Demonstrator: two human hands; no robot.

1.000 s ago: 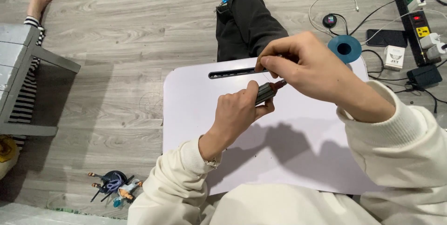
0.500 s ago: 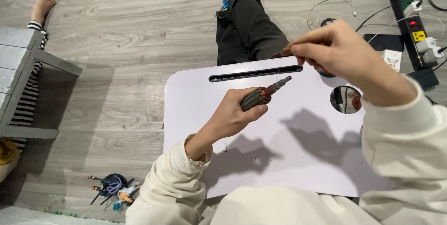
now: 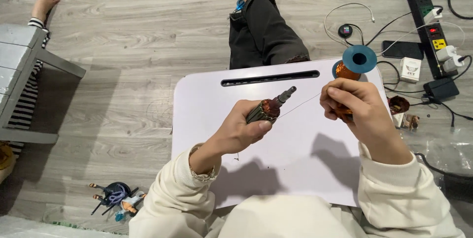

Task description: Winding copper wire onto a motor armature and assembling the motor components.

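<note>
Since half a second earlier, the right hand [image 3: 362, 112] had dropped from twelve o'clock of the lap desk toward three o'clock, bringing into plain view a blue-flanged spool of copper wire [image 3: 352, 65] gripped in its curled fingers; those fingers were closed round the spool's lower part. A thin strand of wire [image 3: 300, 105] ran taut from that hand toward nine o'clock, reaching the small motor armature with copper windings and a steel shaft [image 3: 271, 107]. The left hand [image 3: 236, 132] had its fingers wrapped firmly round the armature's body, shaft pointing to two o'clock, over the middle of the white plastic lap desk [image 3: 207, 120]. That drawn-out strand suggested winding was under way. At two o'clock lay a black power strip [image 3: 428, 16] on the grey wood floor [image 3: 123, 46].
</note>
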